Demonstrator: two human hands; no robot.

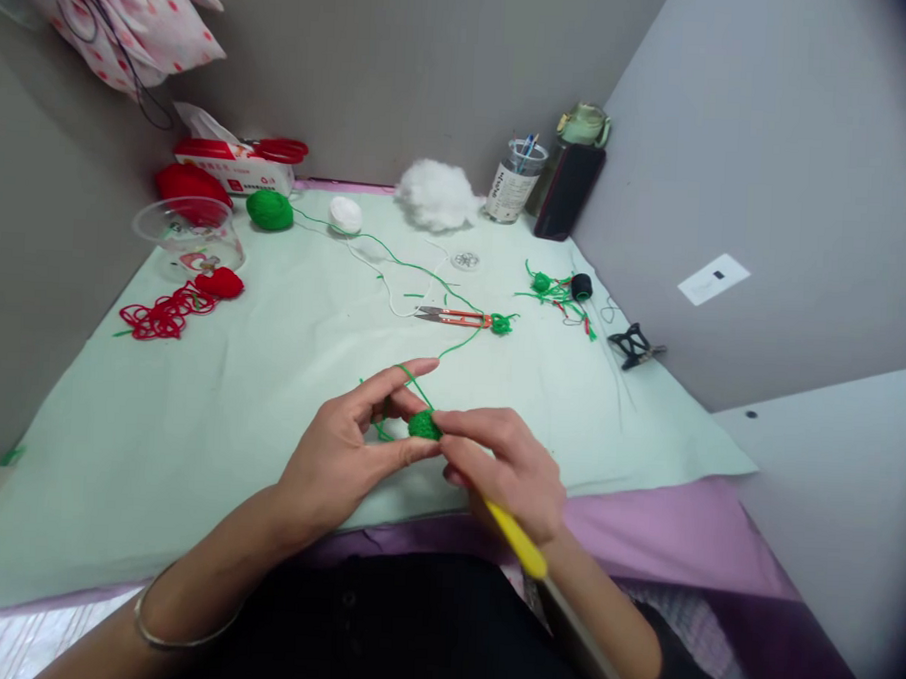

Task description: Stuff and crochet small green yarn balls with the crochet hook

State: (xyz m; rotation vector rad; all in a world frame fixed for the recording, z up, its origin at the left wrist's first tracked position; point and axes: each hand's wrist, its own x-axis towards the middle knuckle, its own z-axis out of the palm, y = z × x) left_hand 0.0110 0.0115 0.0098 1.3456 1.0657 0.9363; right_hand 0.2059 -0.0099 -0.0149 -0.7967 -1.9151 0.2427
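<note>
A small green crocheted piece (423,425) is pinched between the thumb and fingers of my left hand (354,450). Green yarn (417,383) runs over the raised index finger of that hand and back across the table to a green yarn ball (269,210). My right hand (503,467) is closed around a tool with a yellow handle (515,538), its fingertips touching the right side of the green piece. The tool's tip is hidden by the fingers. Loose green strands hang beside the left fingers.
Snips with orange handles (454,318) lie beyond my hands. Farther back are a white yarn ball (345,215), white stuffing (436,194) and a pen cup (515,182). Red yarn (161,314) and a clear plastic tub (194,238) are left; a black clip (633,345) is right.
</note>
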